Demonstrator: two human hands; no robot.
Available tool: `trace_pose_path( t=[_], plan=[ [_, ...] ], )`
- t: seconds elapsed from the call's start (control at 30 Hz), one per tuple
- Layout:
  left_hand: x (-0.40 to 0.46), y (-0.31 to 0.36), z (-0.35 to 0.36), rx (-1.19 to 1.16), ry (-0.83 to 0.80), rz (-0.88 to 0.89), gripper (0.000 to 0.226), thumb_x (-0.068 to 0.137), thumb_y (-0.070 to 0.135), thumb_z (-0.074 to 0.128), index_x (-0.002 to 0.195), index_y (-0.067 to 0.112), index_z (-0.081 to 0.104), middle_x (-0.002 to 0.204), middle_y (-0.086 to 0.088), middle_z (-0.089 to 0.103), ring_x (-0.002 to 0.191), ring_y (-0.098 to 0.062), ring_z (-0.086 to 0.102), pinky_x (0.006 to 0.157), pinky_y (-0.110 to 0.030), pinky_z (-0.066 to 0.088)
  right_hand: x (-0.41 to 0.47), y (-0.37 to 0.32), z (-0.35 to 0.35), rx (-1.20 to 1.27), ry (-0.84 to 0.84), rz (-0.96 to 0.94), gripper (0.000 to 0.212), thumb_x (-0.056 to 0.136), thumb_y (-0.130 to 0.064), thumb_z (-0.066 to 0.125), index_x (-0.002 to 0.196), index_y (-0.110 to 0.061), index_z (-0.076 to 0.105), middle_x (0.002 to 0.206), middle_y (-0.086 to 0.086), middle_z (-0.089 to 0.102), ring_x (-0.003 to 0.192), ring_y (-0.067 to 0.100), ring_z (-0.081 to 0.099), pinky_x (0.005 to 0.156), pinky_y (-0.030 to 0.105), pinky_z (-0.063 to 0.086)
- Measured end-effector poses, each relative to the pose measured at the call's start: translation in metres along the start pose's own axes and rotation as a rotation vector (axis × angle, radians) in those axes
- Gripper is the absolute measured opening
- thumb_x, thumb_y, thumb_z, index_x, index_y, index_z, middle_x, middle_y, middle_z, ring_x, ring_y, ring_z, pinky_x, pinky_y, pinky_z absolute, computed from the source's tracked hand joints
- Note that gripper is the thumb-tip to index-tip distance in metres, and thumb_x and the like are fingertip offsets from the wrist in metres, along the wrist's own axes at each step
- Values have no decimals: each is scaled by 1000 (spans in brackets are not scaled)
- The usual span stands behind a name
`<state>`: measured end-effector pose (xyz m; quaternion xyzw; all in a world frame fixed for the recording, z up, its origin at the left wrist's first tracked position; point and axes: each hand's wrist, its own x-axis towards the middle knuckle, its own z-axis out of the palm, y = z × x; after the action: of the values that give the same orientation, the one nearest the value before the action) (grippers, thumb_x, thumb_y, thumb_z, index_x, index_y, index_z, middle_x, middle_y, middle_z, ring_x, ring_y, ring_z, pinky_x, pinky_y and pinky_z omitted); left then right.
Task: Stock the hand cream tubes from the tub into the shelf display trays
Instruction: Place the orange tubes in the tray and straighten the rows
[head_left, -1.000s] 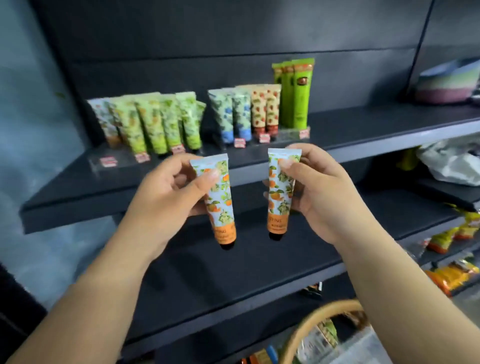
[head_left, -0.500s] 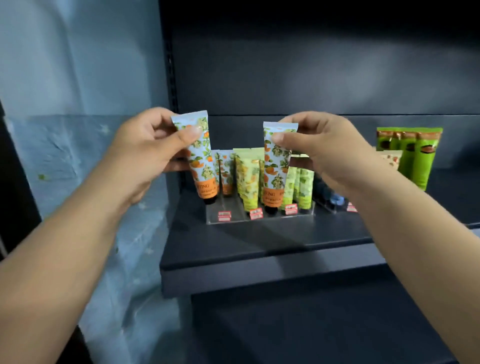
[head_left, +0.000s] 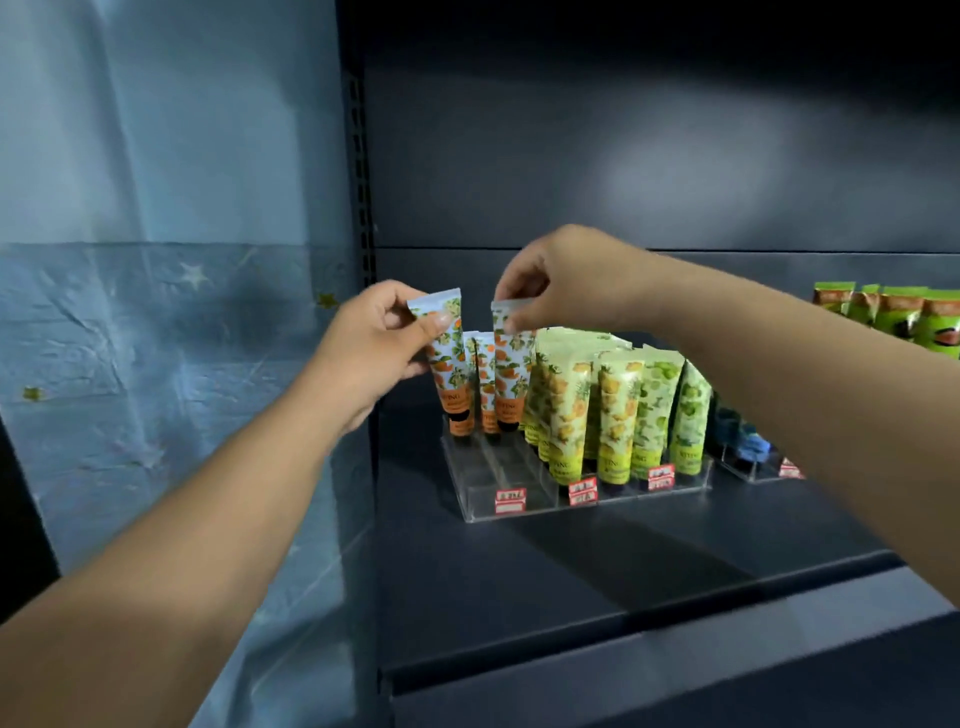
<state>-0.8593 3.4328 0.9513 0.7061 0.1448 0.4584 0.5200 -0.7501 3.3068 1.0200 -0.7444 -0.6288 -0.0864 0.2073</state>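
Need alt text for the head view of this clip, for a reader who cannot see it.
Two bare hands each hold an orange-print hand cream tube cap-down over a clear display tray on a dark shelf: the left hand grips one tube, the right hand pinches the other tube by its top. Yellow and green tubes fill the lanes alongside.

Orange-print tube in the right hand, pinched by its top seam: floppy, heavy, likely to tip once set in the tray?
The right hand pinches the orange tube by its flat seam and it hangs straight: probably light and fairly stiff. Standing on its narrow cap, it may tip, though the clear tray and the neighbouring tubes likely prop it.
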Motion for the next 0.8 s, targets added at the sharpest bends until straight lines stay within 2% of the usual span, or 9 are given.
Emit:
trace_pose_path(
  t=[0.07,0.13,0.2,0.3,0.53,0.63,0.67,0.73,0.8],
  plan=[
    [2,-8,3,8,-8,-18,18,87,8,58,75,20,53,73,5,64,69,-5,62,63,-22,53,7,2,5,-107,-32,-19,17,82,-22,68,98,-18,68,76,-15,55,79,6,53,62,13,40],
    [4,-15,7,24,-24,-32,18,87,7,59,75,20,53,74,3,63,69,-4,61,63,-21,53,13,5,10,-183,-57,-31,22,83,-23,67,103,-17,66,84,-11,55,84,8,52,62,18,41],
    [4,-21,9,30,-30,-48,17,86,7,59,76,19,54,76,2,64,70,-6,62,63,-22,53,16,9,14,-227,-78,-43,23,84,-23,65,107,-16,64,90,-9,53,86,8,51,60,16,38],
    [5,-28,11,55,-26,-61,17,86,8,60,76,20,55,77,1,64,72,-8,62,63,-23,51,22,13,19,-248,-99,-43,23,85,-22,64,107,-16,65,91,-9,54,86,9,50,60,8,33],
    [3,-37,16,116,-34,-110,15,84,10,63,77,20,55,78,-2,65,75,-13,63,74,-32,55,32,16,23,-242,-124,-34,24,84,-23,65,107,-16,65,93,-6,57,85,9,50,57,10,33],
    [3,-39,18,119,-33,-117,15,85,10,62,78,22,56,79,-1,66,76,-12,63,75,-31,55,34,17,27,-248,-156,-24,29,84,-25,66,111,-15,63,107,-2,62,90,12,52,61,19,40],
    [3,-39,19,121,-32,-119,15,85,11,62,78,23,56,79,-1,66,77,-13,63,77,-32,55,34,17,29,-257,-172,-17,32,84,-25,66,113,-14,62,111,-1,62,94,14,54,66,21,40],
    [3,-40,19,137,-42,-125,15,85,13,62,79,25,56,82,-1,66,80,-14,63,81,-36,54,34,18,31,-274,-197,-10,36,85,-25,65,118,-13,60,117,-1,61,103,15,55,75,22,37],
    [3,-42,19,167,-65,-131,19,84,12,64,83,29,55,90,-1,67,89,-16,63,85,-37,53,34,19,32,-274,-210,-8,37,85,-25,64,119,-13,59,119,0,61,106,15,54,76,22,36]
  ],
)
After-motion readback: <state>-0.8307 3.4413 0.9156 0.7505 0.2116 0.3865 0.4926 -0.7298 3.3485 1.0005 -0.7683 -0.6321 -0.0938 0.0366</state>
